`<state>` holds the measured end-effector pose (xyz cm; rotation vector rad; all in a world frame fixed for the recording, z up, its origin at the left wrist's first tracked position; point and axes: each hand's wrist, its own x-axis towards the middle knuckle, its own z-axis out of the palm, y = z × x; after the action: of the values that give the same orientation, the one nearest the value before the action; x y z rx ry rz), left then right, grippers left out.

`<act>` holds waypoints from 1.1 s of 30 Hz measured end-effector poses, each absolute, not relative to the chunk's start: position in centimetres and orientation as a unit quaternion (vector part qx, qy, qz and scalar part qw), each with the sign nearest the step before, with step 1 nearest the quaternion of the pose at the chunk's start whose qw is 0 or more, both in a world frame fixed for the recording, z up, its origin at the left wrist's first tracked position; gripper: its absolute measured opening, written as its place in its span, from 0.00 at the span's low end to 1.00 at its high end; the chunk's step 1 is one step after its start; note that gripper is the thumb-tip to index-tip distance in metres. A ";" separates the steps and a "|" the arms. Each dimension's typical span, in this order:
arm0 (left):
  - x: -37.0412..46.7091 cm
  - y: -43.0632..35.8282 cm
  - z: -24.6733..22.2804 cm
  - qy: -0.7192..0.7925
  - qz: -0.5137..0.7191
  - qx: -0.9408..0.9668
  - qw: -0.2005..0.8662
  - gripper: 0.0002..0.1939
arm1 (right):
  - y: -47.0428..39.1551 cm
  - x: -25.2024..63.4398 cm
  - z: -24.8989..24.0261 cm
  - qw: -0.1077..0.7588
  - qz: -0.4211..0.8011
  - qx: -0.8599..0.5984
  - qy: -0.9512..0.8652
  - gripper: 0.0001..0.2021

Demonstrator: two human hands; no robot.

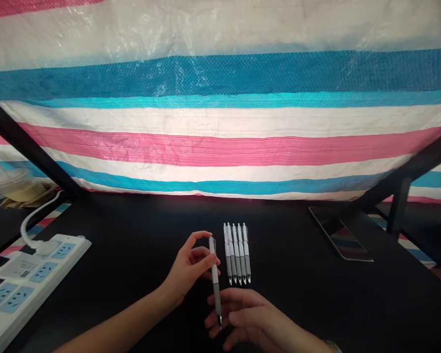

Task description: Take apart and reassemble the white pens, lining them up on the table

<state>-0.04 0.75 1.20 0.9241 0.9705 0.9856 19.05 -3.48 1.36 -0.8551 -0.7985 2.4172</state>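
Note:
A white pen with a grey grip (216, 282) is pinched between the thumb and fingers of my left hand (191, 264), its tip pointing down toward me. My left index finger rests on the pen's top end. Close to the tip, my right hand (248, 314) has its fingers apart and curved, some of them behind the pen; whether they touch it I cannot tell. Just right of my left hand, several matching pens (237, 255) lie side by side in a row on the black table (161, 220), tips toward me.
A white power strip (40, 279) with a plugged-in cord lies at the left. A dark phone (340, 233) rests at the right. Behind hangs a striped plastic sheet (213, 147), between black slanted bars (36, 149). A lidded cup (16, 184) stands far left.

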 end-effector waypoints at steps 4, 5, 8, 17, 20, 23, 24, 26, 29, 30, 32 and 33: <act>-0.1 0.8 1.2 0.436 0.440 0.406 0.672 0.28 | -3.5 19.1 1.2 0.228 0.879 -0.304 -0.290 0.21; -0.2 0.8 1.1 0.436 0.439 0.406 0.673 0.28 | -3.5 19.1 1.2 0.228 0.879 -0.300 -0.290 0.21; -0.2 0.8 1.0 0.434 0.443 0.402 0.673 0.25 | -3.5 19.1 1.1 0.229 0.880 -0.299 -0.291 0.20; -0.2 0.8 1.1 0.428 0.449 0.398 0.676 0.26 | -3.5 19.1 1.2 0.233 0.877 -0.302 -0.291 0.19; -0.2 0.8 1.0 0.428 0.441 0.411 0.673 0.24 | -3.4 19.1 1.2 0.233 0.877 -0.302 -0.292 0.19; -0.1 0.7 1.0 0.429 0.441 0.408 0.675 0.27 | -3.4 19.1 1.1 0.234 0.876 -0.302 -0.293 0.18; -0.1 0.7 1.0 0.430 0.442 0.405 0.675 0.28 | -3.4 19.1 1.1 0.233 0.877 -0.302 -0.293 0.18; -0.1 0.7 1.0 0.432 0.445 0.403 0.673 0.29 | -3.4 19.1 1.1 0.233 0.877 -0.302 -0.291 0.19; -0.2 0.8 1.0 0.433 0.444 0.410 0.669 0.27 | -3.5 19.0 1.1 0.231 0.877 -0.307 -0.289 0.20; -0.2 0.8 1.0 0.433 0.444 0.411 0.668 0.26 | -3.5 19.0 1.1 0.232 0.875 -0.311 -0.290 0.20; -0.2 0.9 1.0 0.435 0.444 0.408 0.669 0.25 | -3.5 19.0 1.1 0.234 0.872 -0.316 -0.290 0.20; -0.2 0.9 1.0 0.436 0.446 0.405 0.669 0.25 | -3.5 18.9 1.1 0.235 0.871 -0.318 -0.291 0.20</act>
<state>-0.23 0.87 0.98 0.9122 0.9834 1.0045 18.92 -3.53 1.09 -0.8711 -0.7992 2.3898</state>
